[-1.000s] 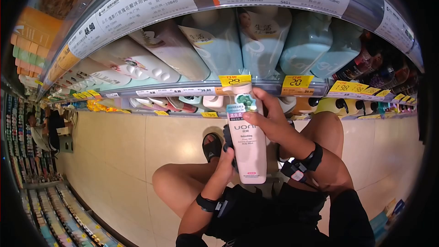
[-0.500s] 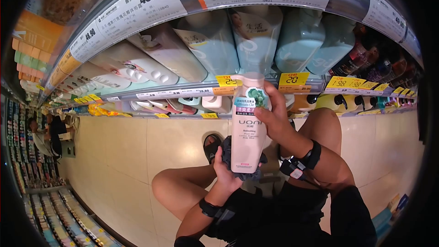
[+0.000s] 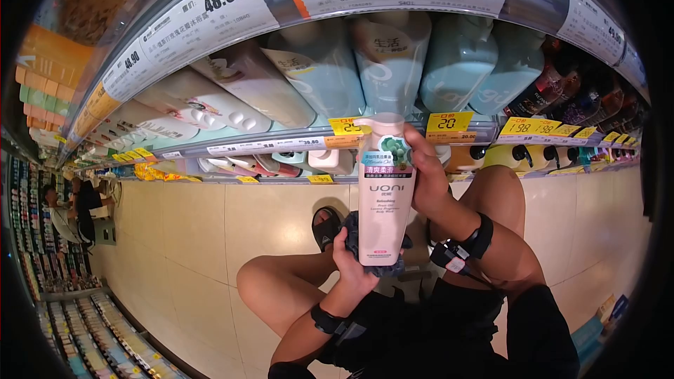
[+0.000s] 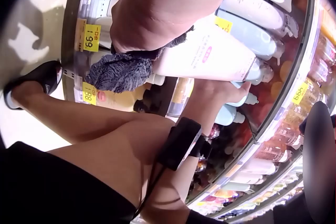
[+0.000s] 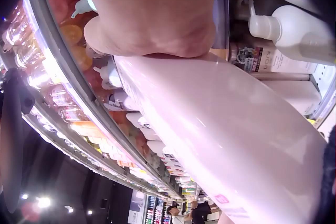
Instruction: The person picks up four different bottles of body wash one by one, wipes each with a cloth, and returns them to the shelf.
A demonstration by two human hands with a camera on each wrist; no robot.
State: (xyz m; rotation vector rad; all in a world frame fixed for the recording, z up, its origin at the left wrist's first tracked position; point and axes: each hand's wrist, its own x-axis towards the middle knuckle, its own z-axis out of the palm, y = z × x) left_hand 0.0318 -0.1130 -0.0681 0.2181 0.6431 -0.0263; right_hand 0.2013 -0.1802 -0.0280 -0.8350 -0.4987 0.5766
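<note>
A pale pink pump bottle of body wash (image 3: 385, 221) stands nearly upright in front of the shelf, its label facing up toward the head camera. My right hand (image 3: 428, 179) grips its upper part from the right, below the pump. Near the bottom, my left hand (image 3: 357, 271) holds a dark grey fluffy cloth (image 4: 121, 71) against the bottle's base and lower side. In the right wrist view the pink bottle (image 5: 220, 113) fills the middle, and a strip of the cloth (image 5: 329, 169) shows at the right edge.
Shelves of blue bottles (image 3: 393, 70), white bottles (image 3: 217, 109) and dark bottles (image 3: 562, 88) rise right ahead. Yellow price tags (image 3: 449, 122) line the shelf edge. My bent knees (image 3: 281, 284) flank the bottle above a tiled floor (image 3: 175, 238). Another person (image 3: 74, 214) is far left.
The left hand and cloth have moved from the bottle's left side to under its base. The bottle has shifted slightly up, then a little right, with the right hand still gripping it.
</note>
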